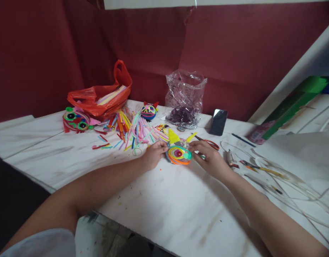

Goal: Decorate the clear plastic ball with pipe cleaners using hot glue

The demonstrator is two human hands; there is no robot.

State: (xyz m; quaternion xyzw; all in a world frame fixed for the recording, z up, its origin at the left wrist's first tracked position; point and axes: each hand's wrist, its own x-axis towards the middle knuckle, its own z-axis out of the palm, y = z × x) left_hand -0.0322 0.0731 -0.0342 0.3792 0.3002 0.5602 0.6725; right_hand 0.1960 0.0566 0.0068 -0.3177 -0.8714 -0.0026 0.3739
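Observation:
Between my hands sits a small round craft figure (178, 155) wrapped in coloured pipe cleaners, with two yellow pointed ears, a red centre ringed in yellow and pink, and an orange band below. My left hand (155, 153) is closed on its left side, thumb and fingers at the edge. On the right side, my right hand (207, 157) pinches the rim near a turquoise strip. Just behind the right hand lie red-handled scissors (212, 144), partly covered by it. Loose pipe cleaners (141, 132) in many colours are heaped behind my left hand.
A red plastic bag (100, 101) holds pale pipe cleaners, beside a finished-looking red figure (76, 119) and a blue one (149, 111). Behind stands a clear bag (184, 103). To the right are a phone (218, 122), a glue gun (232, 159), pliers (263, 168) and trailing cables.

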